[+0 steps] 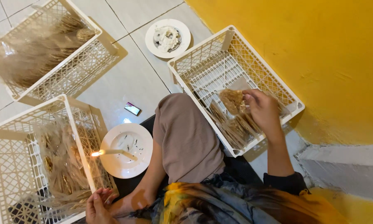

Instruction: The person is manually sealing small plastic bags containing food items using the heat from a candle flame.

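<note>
Inside the white crate [236,79] by the yellow wall [327,49], our right hand [263,110] grasps a bagged brown cracker [232,101] above stacked packets [236,128]. Our left hand [98,205] rests loosely open against another crate [12,145], near a lit candle [112,152] on a plate [126,150].

Around the taupe-brown trouser knee [186,137], three white lattice crates [253,54] hold golden-brown crackers in clear bags [234,101] — the wall [319,49] just beyond the crate at the knee's right is deep mustard yellow, with a grey-white band along its foot. Left of the knee a white plate [126,151] carries a cream candle [116,152] with an orange flame, and the floor tiles [124,79] are pale grey-white; below the knee lies cloth [219,203] mottled yellow and slate blue — a tie-dye pattern.
</note>
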